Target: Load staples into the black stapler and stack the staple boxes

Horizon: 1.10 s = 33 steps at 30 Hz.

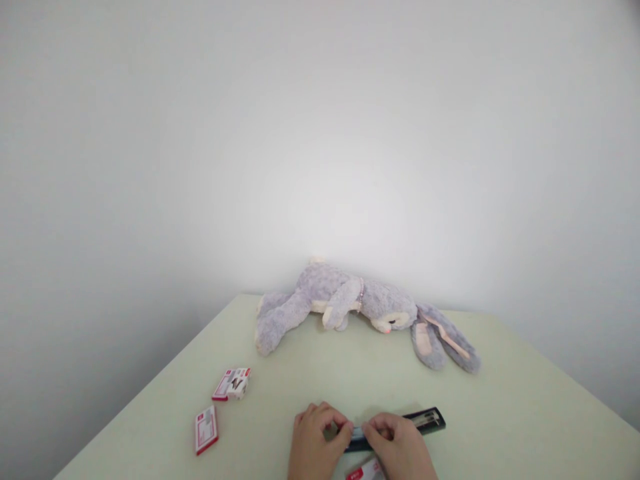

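Note:
A long dark stapler, laid open and flat, lies slanted under my hands, with metal showing in its right end. My left hand is at its left end, thumb and forefinger pinched together. Close beside it, my right hand also pinches, over the stapler's middle. A pale, shiny strip shows between the two sets of fingertips. Whatever is inside each pinch is too small to make out. Just below, a small red and white box is partly hidden by my right hand and cut off by the frame edge.
On the left of the pale green table lie a flat red and white box and, farther back, more small boxes close together. A grey-lilac plush rabbit lies on its side along the back, against the white wall.

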### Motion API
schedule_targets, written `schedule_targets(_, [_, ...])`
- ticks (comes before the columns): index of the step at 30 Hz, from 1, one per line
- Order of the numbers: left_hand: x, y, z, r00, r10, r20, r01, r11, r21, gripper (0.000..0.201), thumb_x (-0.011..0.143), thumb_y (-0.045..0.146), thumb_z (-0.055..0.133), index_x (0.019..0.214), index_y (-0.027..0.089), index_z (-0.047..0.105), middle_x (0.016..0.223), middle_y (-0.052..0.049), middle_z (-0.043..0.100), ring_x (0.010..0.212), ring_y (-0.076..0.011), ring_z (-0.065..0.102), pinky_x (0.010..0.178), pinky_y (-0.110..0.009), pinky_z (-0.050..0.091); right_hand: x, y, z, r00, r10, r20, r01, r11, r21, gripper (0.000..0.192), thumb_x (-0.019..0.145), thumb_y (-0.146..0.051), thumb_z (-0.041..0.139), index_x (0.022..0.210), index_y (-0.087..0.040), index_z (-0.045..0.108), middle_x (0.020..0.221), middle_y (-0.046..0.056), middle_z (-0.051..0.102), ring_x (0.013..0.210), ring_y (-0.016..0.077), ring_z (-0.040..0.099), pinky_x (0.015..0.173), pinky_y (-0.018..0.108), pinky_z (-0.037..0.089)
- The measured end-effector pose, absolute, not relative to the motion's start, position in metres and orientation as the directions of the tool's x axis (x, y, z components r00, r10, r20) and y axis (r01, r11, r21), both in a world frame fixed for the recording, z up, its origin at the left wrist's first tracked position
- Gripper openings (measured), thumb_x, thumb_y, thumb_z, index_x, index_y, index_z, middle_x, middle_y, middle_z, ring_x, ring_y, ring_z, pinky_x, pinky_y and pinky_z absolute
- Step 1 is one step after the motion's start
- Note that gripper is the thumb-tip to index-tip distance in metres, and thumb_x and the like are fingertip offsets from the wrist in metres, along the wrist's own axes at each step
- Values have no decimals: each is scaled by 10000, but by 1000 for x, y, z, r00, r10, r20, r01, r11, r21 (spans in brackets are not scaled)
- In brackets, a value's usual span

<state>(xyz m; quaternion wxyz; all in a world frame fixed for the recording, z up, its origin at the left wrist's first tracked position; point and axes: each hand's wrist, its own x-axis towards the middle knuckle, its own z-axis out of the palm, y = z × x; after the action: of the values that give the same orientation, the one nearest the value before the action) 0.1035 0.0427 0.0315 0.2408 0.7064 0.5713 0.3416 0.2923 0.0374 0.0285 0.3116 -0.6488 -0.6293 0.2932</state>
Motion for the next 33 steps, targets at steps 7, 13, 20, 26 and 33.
schedule_targets(7, [100,41,35,161,953,255,576,-301,760,105,894,355,668,893,316,765,903,23,745,905,-200,641,879,-344,430,283,45,35,43,999,5,519,-18,-855,328,835,-461,537,683,-190,644,571,-43,475,577,134,431,564,264,313])
schedule_targets(13, [101,40,32,181,917,355,467,-398,790,116,810,264,773,924,285,763,919,4,743,926,-212,642,876,-348,459,273,45,51,24,999,33,487,17,-873,309,847,-453,556,741,-191,680,566,-47,497,565,138,461,557,265,317])
schedule_targets(20, [100,38,30,195,910,366,486,-414,770,144,850,226,707,971,285,760,954,-9,748,967,-221,637,900,-366,466,282,47,42,3,998,57,498,48,-866,308,871,-434,561,715,-190,668,585,-41,497,584,148,483,571,268,341])
schedule_targets(26, [106,37,31,233,914,333,548,-406,732,145,830,211,695,934,283,764,936,-12,740,952,-230,639,872,-368,459,300,39,60,-259,957,129,605,264,-751,195,840,-285,641,968,-269,787,844,-6,604,741,152,602,698,249,419])
schedule_targets(33, [105,39,28,240,916,322,541,-402,738,140,842,229,694,945,282,773,920,-16,747,944,-229,645,875,-367,457,301,39,66,-306,945,118,661,300,-688,199,853,-225,647,947,-316,796,815,-24,606,715,132,608,673,231,399])
